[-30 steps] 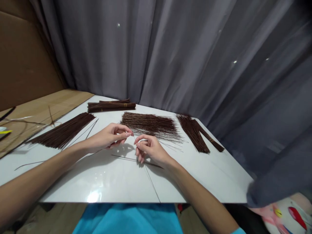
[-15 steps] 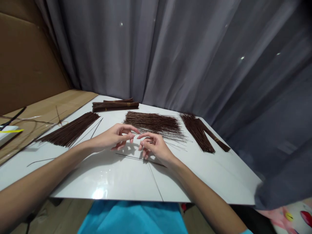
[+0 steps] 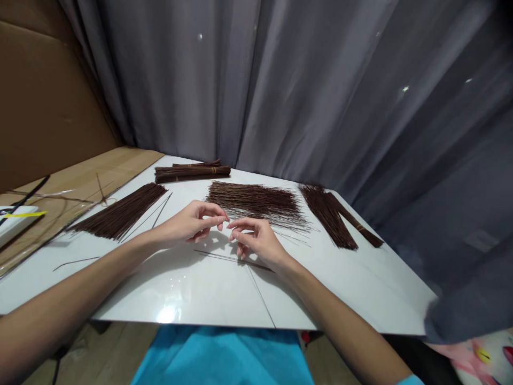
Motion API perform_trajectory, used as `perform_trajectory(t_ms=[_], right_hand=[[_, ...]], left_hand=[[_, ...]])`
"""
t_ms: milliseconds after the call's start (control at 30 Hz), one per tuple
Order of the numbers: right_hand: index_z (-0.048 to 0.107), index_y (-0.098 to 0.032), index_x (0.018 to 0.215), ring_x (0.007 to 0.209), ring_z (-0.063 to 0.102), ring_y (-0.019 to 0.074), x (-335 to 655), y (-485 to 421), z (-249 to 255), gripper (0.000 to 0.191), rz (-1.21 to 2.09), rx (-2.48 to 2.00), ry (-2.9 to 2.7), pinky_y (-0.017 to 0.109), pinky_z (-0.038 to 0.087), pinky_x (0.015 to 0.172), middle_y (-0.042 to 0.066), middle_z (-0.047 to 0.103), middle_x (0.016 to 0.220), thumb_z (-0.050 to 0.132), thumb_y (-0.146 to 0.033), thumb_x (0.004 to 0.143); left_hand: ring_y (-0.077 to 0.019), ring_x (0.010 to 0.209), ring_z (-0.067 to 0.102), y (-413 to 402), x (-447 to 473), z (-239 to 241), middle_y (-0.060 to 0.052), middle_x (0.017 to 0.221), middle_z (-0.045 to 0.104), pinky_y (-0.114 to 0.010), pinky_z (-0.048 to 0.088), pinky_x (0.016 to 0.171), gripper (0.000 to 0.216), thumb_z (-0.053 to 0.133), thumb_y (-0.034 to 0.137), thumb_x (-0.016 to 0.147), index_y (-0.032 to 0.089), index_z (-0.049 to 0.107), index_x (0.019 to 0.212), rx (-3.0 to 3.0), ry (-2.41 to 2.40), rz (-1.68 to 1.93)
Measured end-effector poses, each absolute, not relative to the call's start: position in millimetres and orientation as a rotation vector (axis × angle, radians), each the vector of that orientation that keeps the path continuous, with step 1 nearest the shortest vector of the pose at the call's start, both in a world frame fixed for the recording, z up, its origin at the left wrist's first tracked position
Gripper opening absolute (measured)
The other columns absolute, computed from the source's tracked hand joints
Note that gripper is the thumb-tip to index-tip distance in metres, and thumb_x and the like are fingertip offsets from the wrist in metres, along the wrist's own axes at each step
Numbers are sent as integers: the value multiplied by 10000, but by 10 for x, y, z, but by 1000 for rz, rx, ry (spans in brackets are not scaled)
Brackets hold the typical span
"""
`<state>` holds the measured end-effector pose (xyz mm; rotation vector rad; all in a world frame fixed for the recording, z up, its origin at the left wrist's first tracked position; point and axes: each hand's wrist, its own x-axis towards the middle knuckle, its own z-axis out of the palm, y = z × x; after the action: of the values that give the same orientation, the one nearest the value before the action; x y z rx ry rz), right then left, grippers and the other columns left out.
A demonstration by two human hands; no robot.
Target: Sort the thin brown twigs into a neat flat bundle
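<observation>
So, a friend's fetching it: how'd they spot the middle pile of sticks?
On the white table by the grey curtain, look beyond the right hand. The middle pile lies there crosswise, unlike the slanting left pile and right pile, and straggles, unlike the banded bundle behind.

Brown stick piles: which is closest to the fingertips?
The wide middle pile, just beyond the left hand and right hand; the others lie farther away.

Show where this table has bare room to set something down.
One patch is front right: table between right forearm, rightmost banded bundle and front edge. Another, front left, lies between left forearm and slanting strand. Crowded: the far side, with the central pile and bound bundles.
</observation>
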<state>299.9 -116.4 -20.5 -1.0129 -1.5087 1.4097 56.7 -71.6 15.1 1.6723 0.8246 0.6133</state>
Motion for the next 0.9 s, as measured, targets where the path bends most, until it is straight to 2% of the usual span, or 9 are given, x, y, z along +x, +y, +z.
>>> perform_trajectory(t_ms=[100,200,367,467,600,733,900], right_hand=[[767,-179,1176,574,710,140,2994,-1168,-211,410,1410,-1017,-1510,232,567,469,83,790,954,840,-456,883],[769,-178,1168,568,709,139,2990,-1170,-216,391,1412,-1005,-1509,234,567,463,81,786,953,837,-441,887],[769,-177,1168,563,706,137,2983,-1175,-222,392,1415,-993,-1515,232,566,456,78,783,953,834,-446,891],[773,-183,1181,567,709,137,2984,-1177,-228,403,1422,-991,-1513,233,570,460,79,785,960,837,-452,889],[783,-181,1194,577,716,141,2990,-1180,-227,413,1423,-989,-1516,236,575,467,86,786,969,840,-456,891],[797,-165,1179,580,710,135,2993,-1185,-215,421,1411,-996,-1531,246,588,487,100,792,989,843,-471,894],[799,-158,1165,581,706,126,2983,-1191,-213,447,1435,-988,-1502,234,592,503,89,789,968,867,-486,870]], left_hand=[[-88,407,445,-700,568,142,38,533,510,-187,295,372,340,720,517,984,180,752,1017,1695,835,619],[-90,417,460,-698,573,134,26,560,537,-190,293,372,344,729,517,977,178,763,1025,1714,847,623],[-62,431,457,-705,576,127,-43,800,698,-195,285,360,331,740,500,968,181,776,1046,1709,858,644],[-55,442,454,-704,571,129,-62,886,728,-197,292,362,321,738,491,967,181,784,1034,1716,865,643],[-65,448,431,-711,565,148,-34,742,682,-196,293,381,331,733,497,971,173,796,995,1746,859,621],[-73,433,390,-729,566,174,11,536,537,-190,274,398,384,707,518,992,150,803,941,1771,856,604],[-68,448,405,-734,569,186,-7,616,608,-185,273,399,360,729,498,981,146,799,968,1730,839,619]])
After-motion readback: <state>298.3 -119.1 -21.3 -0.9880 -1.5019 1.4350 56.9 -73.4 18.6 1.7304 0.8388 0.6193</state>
